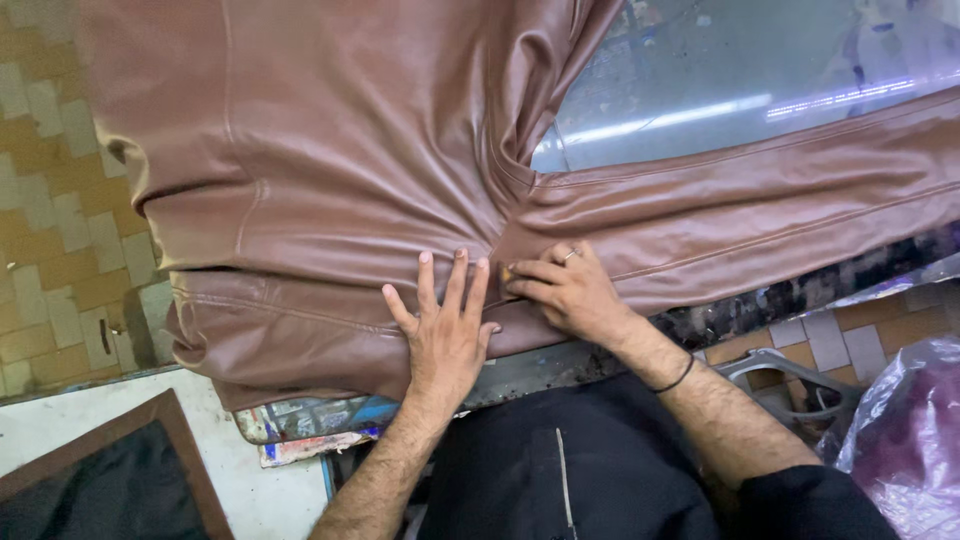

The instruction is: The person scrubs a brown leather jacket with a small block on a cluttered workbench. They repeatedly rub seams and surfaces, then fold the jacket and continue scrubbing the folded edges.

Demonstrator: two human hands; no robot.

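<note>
**A:** Where does the jacket lie, and where are the hands on it?

**B:** A brown leather jacket (330, 170) is spread flat over the desk (700, 70), with its body toward the left and one sleeve (760, 215) running long and straight off to the right. Both hands rest on the edge of the jacket closest to the person, just below the fold where the sleeve joins the body.

**A:** What is each hand doing?

**B:** The left hand (445, 335) lies open, palm down, fingers fanned, pressing the leather flat; it grips nothing. The right hand (562, 292) sits just to its right, almost touching it, with fingers curled and pinched around a small tan piece (507, 273) held against the seam. I cannot tell what that piece is.

**A:** Which hand is nearer the sleeve seam?

**B:** The right. The seam runs away from it to the right, along the sleeve's length.

**A:** Any containers nearby?

**B:** A crinkled clear plastic bag (905, 435) sits right of the jacket, near the floor, holding something purple. Left of the jacket, a dark panel in a brown frame (110, 480) lies low down.
</note>
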